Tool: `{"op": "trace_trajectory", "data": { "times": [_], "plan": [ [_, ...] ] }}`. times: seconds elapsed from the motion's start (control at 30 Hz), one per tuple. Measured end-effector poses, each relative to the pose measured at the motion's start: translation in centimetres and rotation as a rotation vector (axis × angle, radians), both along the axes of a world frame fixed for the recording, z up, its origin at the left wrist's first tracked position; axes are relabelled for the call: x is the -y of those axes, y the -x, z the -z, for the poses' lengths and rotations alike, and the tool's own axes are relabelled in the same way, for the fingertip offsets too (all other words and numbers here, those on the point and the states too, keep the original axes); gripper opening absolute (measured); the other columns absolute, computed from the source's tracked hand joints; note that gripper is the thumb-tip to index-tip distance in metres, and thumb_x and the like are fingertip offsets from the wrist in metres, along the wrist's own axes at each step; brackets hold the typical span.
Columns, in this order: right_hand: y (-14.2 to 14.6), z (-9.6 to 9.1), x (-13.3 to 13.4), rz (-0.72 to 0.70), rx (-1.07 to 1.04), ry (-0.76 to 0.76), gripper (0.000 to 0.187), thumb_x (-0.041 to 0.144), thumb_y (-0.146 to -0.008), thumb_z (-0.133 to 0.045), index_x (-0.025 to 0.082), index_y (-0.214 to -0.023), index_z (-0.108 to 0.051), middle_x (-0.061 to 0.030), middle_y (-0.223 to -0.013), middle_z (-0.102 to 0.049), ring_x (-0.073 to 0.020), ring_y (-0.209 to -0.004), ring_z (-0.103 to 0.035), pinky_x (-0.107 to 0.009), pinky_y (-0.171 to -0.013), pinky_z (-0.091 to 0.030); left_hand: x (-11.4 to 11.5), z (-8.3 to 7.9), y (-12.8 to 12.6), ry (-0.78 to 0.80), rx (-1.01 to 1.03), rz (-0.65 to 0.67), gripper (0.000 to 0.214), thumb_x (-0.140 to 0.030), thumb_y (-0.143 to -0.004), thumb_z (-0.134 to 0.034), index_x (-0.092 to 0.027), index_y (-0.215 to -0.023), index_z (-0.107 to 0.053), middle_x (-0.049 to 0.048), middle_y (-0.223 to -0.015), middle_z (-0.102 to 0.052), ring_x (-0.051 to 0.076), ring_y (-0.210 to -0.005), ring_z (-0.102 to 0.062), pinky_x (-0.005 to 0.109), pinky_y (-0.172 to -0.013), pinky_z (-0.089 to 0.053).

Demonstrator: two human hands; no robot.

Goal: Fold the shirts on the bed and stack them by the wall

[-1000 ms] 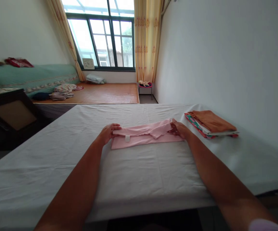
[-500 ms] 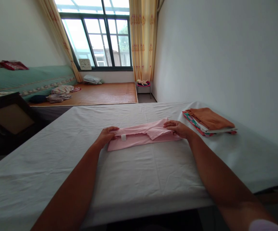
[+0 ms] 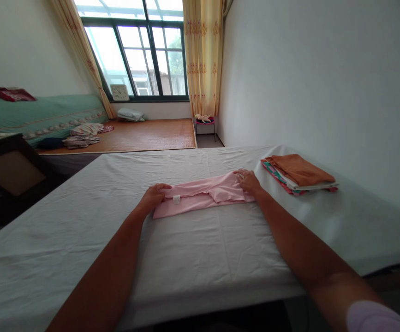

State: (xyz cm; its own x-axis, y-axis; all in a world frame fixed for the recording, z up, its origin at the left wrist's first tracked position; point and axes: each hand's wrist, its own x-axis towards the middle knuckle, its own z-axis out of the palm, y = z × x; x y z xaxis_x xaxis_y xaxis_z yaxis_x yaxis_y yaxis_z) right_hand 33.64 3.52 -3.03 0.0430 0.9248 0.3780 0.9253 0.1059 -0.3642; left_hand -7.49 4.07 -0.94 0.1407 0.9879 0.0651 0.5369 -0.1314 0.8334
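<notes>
A pink garment (image 3: 203,196), folded into a long narrow strip with a small white tag, lies across the middle of a table covered by a white sheet (image 3: 186,249). My left hand (image 3: 154,196) rests on its left end, fingers curled over the edge of the cloth. My right hand (image 3: 248,180) lies on its right end with the fingers closed on the fabric there.
A stack of folded clothes (image 3: 298,174), orange on top, lies at the right near the white wall. Beyond the table are a wooden platform (image 3: 137,133) with loose clothes, a green sofa (image 3: 37,117), a small stool (image 3: 205,122), a window and curtains.
My right hand has slid from the near right corner of the pink garment toward its far right end. My left hand has stayed on the left end. The view has shifted slightly.
</notes>
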Motion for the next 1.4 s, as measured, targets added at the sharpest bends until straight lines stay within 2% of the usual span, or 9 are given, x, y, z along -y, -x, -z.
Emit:
{"op": "trace_trajectory", "data": {
  "times": [0.17,0.4,0.6,0.7,0.8,0.9,0.97,1.2,1.4],
  "plan": [
    [0.4,1.0,-0.6,0.125,0.085,0.134,0.033,0.039,-0.091,-0.048,0.033,-0.119,-0.065,-0.0021,-0.138,-0.054,-0.0268,-0.122,-0.05,-0.045,-0.101,-0.038,-0.2,0.1,0.0,-0.098,-0.101,-0.045,0.051,-0.011,-0.064,-0.051,-0.016,-0.11,-0.07,0.0043,-0.089,-0.072,0.018,-0.074,-0.066,0.027,-0.07,-0.053],
    [-0.5,2.0,-1.9,0.063,0.055,-0.025,0.044,0.019,-0.086,-0.047,0.014,-0.129,-0.057,-0.0112,-0.135,-0.056,-0.0205,-0.126,-0.048,-0.036,-0.108,-0.032,-1.9,0.7,0.4,-0.223,-0.122,-0.069,0.056,-0.021,-0.071,-0.053,-0.013,-0.126,-0.061,0.0081,-0.117,-0.068,0.025,-0.107,-0.063,0.036,-0.099,-0.046],
    [-0.4,2.5,-1.4,0.186,0.072,0.056,0.04,0.029,-0.089,-0.047,0.018,-0.125,-0.059,-0.0117,-0.135,-0.055,-0.0257,-0.124,-0.047,-0.039,-0.103,-0.037,-2.8,1.3,1.2,-0.218,-0.373,-0.055,0.045,-0.019,-0.067,-0.062,-0.018,-0.112,-0.07,0.0086,-0.131,-0.06,0.028,-0.125,-0.051,0.039,-0.11,-0.035],
    [0.1,1.3,-0.8,0.229,0.053,-0.039,0.044,0.028,-0.09,-0.046,0.014,-0.13,-0.055,-0.0146,-0.138,-0.051,-0.0275,-0.126,-0.044,-0.041,-0.103,-0.037,-2.4,1.1,1.1,-0.324,-0.493,-0.086,0.041,-0.021,-0.072,-0.061,-0.02,-0.112,-0.07,0.0097,-0.132,-0.059,0.029,-0.127,-0.048,0.042,-0.111,-0.031],
    [1.5,-0.4,0.3,-0.025,-0.003,-0.101,0.037,0.03,-0.092,-0.045,0.017,-0.121,-0.062,-0.0118,-0.126,-0.061,-0.0252,-0.119,-0.051,-0.039,-0.102,-0.038,-1.7,0.7,0.4,-0.455,-0.537,-0.005,0.034,-0.027,-0.079,-0.057,-0.022,-0.11,-0.071,0.0077,-0.128,-0.062,0.026,-0.122,-0.051,0.039,-0.11,-0.032],
    [3.2,-1.3,1.7,-0.432,-0.021,0.016,0.031,0.041,-0.085,-0.059,0.022,-0.107,-0.071,-0.0074,-0.113,-0.069,-0.024,-0.111,-0.057,-0.038,-0.1,-0.041,-0.9,0.4,-0.6,-0.437,-0.57,0.184,0.03,-0.038,-0.082,-0.056,-0.025,-0.104,-0.073,0.0038,-0.115,-0.068,0.024,-0.111,-0.056,0.035,-0.1,-0.04],
    [3.9,-1.2,2.3,-0.578,-0.01,0.073,0.037,0.044,-0.078,-0.067,0.023,-0.108,-0.071,-0.0073,-0.118,-0.067,-0.025,-0.113,-0.057,-0.04,-0.101,-0.041,-0.4,0.2,-1.3,-0.426,-0.628,0.221,0.029,-0.041,-0.083,-0.055,-0.027,-0.102,-0.073,0.0034,-0.11,-0.07,0.025,-0.109,-0.055,0.034,-0.094,-0.042],
    [4.0,-1.4,2.8,-0.617,-0.149,0.154,0.035,0.045,-0.089,-0.05,0.023,-0.104,-0.073,-0.0052,-0.114,-0.07,-0.0215,-0.113,-0.06,-0.037,-0.103,-0.041,1.0,-1.3,-2.4,-0.543,-0.79,0.123,0.023,-0.027,-0.084,-0.05,-0.025,-0.09,-0.072,0.0061,-0.097,-0.07,0.025,-0.103,-0.056,0.038,-0.093,-0.038],
    [4.3,-1.3,2.2,-0.568,-0.217,0.163,0.05,0.052,-0.095,-0.035,0.022,-0.092,-0.075,-0.0045,-0.1,-0.073,-0.0215,-0.101,-0.065,-0.035,-0.096,-0.046,1.5,-1.3,-2.1,-0.491,-0.806,0.188,0.022,-0.025,-0.083,-0.049,-0.024,-0.088,-0.071,0.0071,-0.094,-0.069,0.025,-0.096,-0.058,0.038,-0.089,-0.042]
  ]
}}
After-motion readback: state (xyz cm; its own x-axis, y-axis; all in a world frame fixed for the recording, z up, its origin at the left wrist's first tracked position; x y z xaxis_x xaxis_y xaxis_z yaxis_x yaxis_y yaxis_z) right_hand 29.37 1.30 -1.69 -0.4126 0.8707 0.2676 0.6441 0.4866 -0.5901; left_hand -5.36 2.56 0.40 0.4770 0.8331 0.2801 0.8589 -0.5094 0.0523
